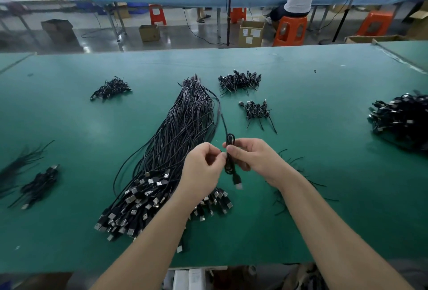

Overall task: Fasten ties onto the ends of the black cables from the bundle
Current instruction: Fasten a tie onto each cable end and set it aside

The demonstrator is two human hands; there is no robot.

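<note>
A long bundle of black cables [183, 127] lies on the green table [324, 104], its USB plugs fanned out near me. Above its right side I hold one folded black cable [230, 162] upright. My right hand [252, 157] grips the folded loops between thumb and fingers. My left hand [203, 167] pinches at the cable's middle, where a tie is too small to make out. The cable's USB plug [238, 184] hangs below, and its free end sticks up past my fingers.
Small piles of folded, tied cables lie at the back left [110, 89], back centre [239, 81] and centre right [257, 110]. A big pile [403, 118] sits at the far right, more cables [39, 182] at left. Loose black ties [296, 185] lie under my right forearm.
</note>
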